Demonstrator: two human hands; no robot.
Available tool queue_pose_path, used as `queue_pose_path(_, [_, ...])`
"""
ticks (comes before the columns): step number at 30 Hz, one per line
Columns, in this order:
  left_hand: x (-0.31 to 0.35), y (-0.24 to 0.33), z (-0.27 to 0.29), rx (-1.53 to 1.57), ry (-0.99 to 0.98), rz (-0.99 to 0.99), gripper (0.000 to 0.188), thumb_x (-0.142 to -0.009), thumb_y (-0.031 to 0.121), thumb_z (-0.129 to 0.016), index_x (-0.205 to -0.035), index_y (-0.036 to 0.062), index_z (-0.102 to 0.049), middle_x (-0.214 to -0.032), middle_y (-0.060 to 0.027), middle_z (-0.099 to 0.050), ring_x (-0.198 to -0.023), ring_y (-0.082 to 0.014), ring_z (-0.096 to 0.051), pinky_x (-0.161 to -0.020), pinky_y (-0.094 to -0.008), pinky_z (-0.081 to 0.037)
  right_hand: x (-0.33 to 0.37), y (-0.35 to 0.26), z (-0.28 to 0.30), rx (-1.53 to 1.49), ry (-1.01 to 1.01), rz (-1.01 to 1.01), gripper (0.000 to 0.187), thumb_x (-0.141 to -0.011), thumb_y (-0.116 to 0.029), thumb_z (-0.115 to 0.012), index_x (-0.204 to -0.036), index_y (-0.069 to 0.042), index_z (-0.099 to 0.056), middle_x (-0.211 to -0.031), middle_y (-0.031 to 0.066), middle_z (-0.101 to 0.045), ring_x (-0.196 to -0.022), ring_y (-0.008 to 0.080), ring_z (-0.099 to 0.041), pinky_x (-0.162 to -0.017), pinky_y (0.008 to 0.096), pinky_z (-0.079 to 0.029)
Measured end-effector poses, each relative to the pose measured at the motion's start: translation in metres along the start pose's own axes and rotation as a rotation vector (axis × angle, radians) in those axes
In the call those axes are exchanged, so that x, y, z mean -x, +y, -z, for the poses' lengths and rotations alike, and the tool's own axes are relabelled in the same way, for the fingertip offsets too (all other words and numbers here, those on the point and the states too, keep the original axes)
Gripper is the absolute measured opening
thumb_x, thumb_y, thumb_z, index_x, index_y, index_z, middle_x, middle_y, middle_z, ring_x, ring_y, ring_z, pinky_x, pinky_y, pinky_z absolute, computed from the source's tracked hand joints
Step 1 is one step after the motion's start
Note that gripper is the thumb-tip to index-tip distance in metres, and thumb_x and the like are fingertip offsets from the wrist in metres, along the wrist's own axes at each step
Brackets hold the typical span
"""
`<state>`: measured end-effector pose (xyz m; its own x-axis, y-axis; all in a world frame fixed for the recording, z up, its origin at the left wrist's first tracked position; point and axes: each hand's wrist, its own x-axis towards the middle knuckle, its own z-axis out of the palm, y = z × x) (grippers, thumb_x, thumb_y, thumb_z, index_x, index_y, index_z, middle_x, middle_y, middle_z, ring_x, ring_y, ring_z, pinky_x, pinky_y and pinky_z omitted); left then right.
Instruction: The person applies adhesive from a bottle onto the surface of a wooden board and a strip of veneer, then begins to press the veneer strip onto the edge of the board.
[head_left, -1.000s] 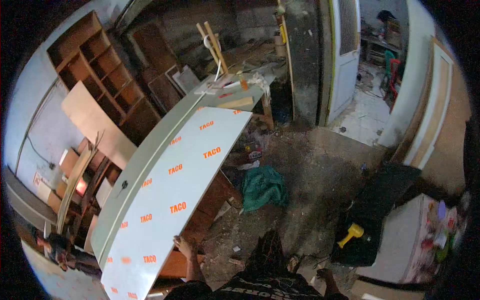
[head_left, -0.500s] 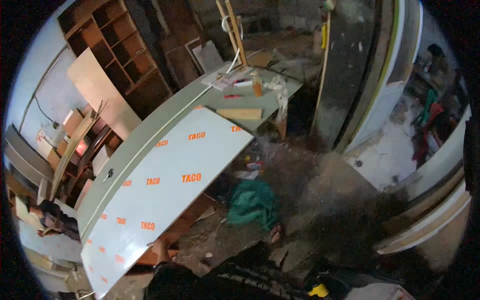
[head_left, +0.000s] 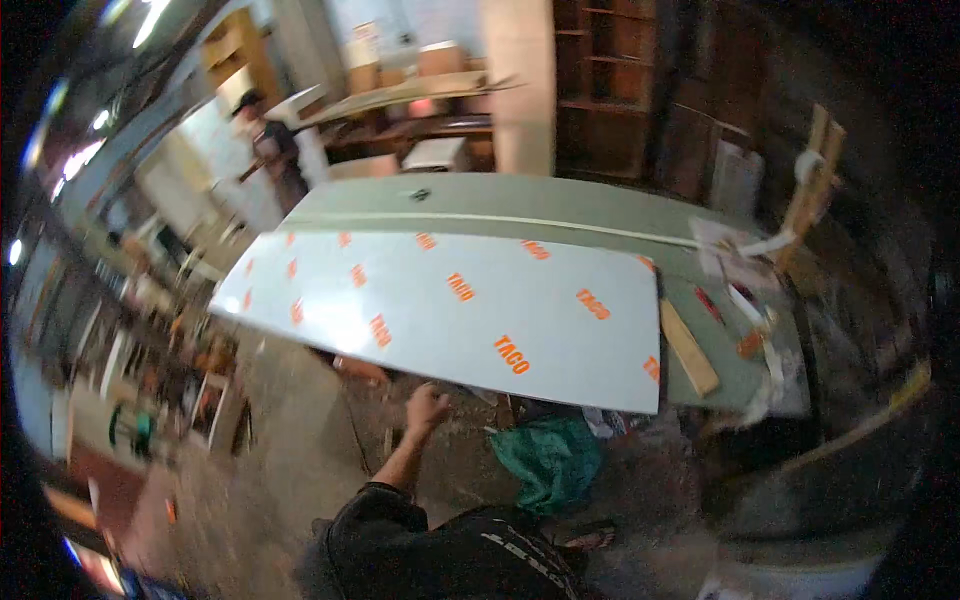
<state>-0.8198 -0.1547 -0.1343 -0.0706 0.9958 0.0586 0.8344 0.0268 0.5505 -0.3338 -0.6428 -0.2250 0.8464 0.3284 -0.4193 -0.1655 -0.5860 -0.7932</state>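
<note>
The left hand (head_left: 427,407) is curled closed on nothing, just below the near edge of the white sheet (head_left: 450,305). The right hand is out of view. The sheet lies on the green table (head_left: 560,205), overhanging its near edge. A wood block (head_left: 688,347) lies by the sheet's right edge; a green cloth (head_left: 548,462) lies on the floor.

dim workshop, lit mostly by bright lamps (head_left: 150,20) at the upper left, which throw a soft glare on the white panel (head_left: 440,310). the whole frame is motion-blurred; fisheye bending and black vignetting swallow the edges, darkest at right
</note>
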Motion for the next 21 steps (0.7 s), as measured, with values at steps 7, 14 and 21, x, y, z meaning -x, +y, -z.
queue_pose_path(7, [0.089,0.164,-0.093,0.234,0.258,-0.189,0.043,-0.077,0.018,-0.074,-0.115,0.0033,-0.06,-0.123,-0.0226,-0.059,-0.122,-0.0436,-0.052,-0.098,-0.0532,-0.045,-0.198,-0.142,0.025,0.205,-0.255,0.264,0.037,-0.096,-0.033,-0.059,-0.112,-0.001,-0.064,-0.093,0.015,-0.066,-0.08,0.029,-0.061,-0.073,0.0437,-0.05])
queue_pose_path(14, [0.094,0.287,-0.158,-0.252,-0.204,-0.144,0.109,-0.069,0.027,-0.085,-0.155,0.0165,-0.02,-0.162,-0.0171,-0.016,-0.149,-0.0408,-0.014,-0.115,-0.0589,-0.025,-0.298,-0.215,0.032,0.394,-0.473,0.305,0.04,-0.096,-0.035,-0.058,-0.114,0.0,-0.063,-0.096,0.0154,-0.065,-0.084,0.0302,-0.062,-0.076,0.0442,-0.05])
queue_pose_path(21, [0.102,0.307,-0.184,-0.317,-0.051,-0.061,0.118,-0.065,0.024,-0.087,-0.158,0.0207,-0.014,-0.162,-0.0166,-0.013,-0.149,-0.0412,-0.014,-0.113,-0.0612,-0.025,-0.324,-0.315,-0.02,0.586,-0.775,0.65,0.043,-0.097,-0.038,-0.058,-0.116,0.001,-0.062,-0.099,0.0158,-0.065,-0.088,0.0314,-0.062,-0.079,0.0448,-0.05])
